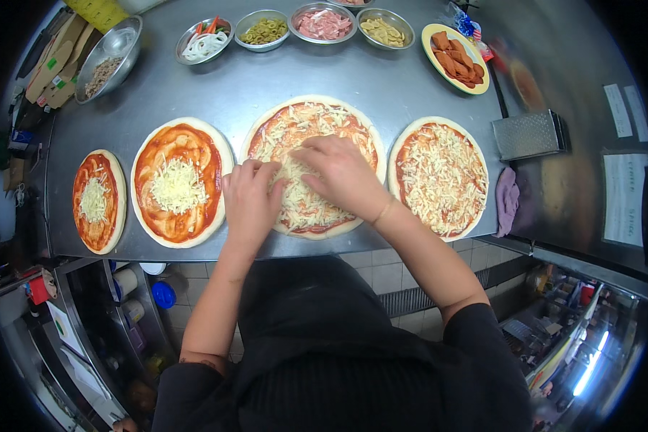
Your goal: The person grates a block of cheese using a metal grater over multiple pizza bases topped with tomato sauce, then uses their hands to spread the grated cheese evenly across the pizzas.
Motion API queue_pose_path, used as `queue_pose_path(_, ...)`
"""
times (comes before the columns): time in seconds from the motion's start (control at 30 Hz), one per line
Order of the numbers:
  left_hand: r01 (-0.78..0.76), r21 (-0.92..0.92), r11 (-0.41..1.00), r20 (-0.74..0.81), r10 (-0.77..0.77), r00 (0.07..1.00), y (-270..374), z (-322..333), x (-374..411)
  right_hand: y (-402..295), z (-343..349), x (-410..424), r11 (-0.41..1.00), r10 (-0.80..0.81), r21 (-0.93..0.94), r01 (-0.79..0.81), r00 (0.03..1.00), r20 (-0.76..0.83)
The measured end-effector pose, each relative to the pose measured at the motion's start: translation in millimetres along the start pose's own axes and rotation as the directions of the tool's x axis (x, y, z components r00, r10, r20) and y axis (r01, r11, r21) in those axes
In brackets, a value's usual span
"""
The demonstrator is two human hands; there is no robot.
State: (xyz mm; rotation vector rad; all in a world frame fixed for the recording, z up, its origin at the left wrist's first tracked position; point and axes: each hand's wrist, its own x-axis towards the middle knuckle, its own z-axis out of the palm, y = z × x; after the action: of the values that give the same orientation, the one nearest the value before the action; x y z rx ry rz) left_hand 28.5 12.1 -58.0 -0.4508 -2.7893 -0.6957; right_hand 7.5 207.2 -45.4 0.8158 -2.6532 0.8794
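Both hands are over a large pizza base (332, 121) with tomato sauce and shredded cheese. My left hand (250, 194) is at its left edge, fingers bent and thumb apart, over the cheese. My right hand (348, 170) reaches across the middle, its curled fingertips at the cheese and its thumb spread. I see nothing gripped in either hand; what lies under the palms is hidden. To the right, a pizza base (440, 178) has cheese spread over most of its sauce. On the left, a medium base (178, 183) and a small base (98, 202) each carry a central cheese mound.
Along the back stand metal bowls of onion and pepper (205, 43), green olives (263, 31), sliced ham (324, 24) and apparently mushrooms (384, 31). A yellow plate (454, 59) holds sliced sausage. A bowl (109, 59), box grater (526, 135) and purple cloth (507, 202) flank the steel table.
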Motion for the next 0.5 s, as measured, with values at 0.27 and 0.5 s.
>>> queue_pose_path(0.27,0.073,-0.036,0.997,-0.043,-0.074,0.996,-6,-6,-3,4,16,2,1.0,0.021,0.011,-0.023,0.991,0.135)
queue_pose_path(0.5,0.04,-0.161,0.986,0.085,-0.027,0.996,-6,-18,-15,40,-36,-23,0.965,0.238,-0.105,-0.24,0.971,-0.037)
